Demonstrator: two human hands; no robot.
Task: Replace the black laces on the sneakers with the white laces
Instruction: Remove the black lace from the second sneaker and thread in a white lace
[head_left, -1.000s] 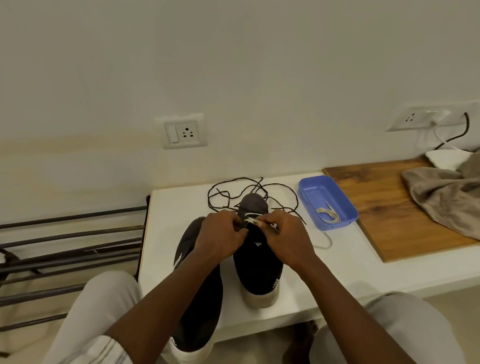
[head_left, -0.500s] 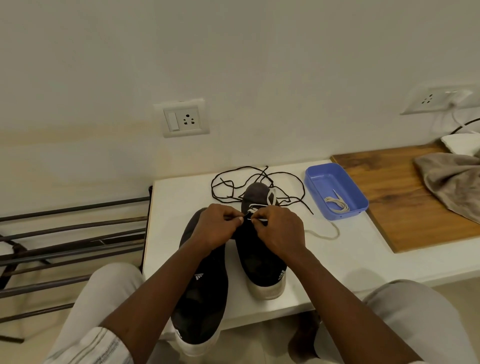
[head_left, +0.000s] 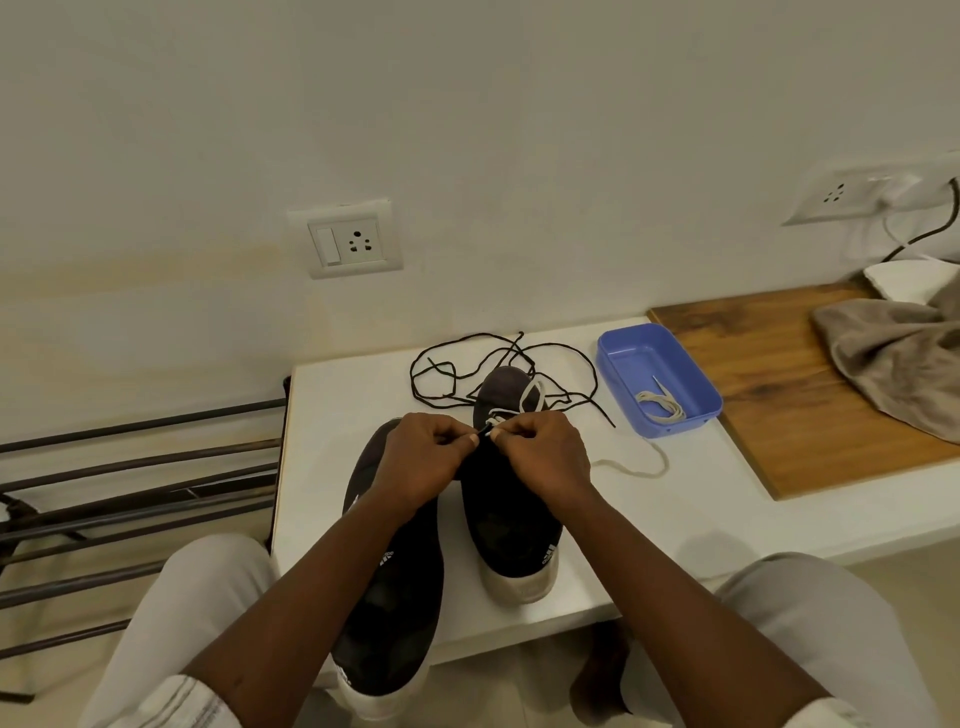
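While both hands meet over the right-side sneaker (head_left: 511, 514), the left hand (head_left: 421, 467) & right hand (head_left: 545, 462) curl in, each pinching the white lace (head_left: 530, 400) near the eyelets, prob. to steer its tip thru a hole. Black laces (head_left: 467, 374) lie loose beyond the toe. A 2nd white lace (head_left: 661, 410) sits in the blue tray (head_left: 608, 358). The other sneaker (head_left: 389, 613) overhangs the table (head_left: 675, 519) front edge; free room lies to the right.

soft, even indoor light, slightly dim and warm; faint shadows lie on the white bench (head_left: 675, 519) under the arms. focus is sharp at centre; wide-angle bending curves the right edge. no glare.
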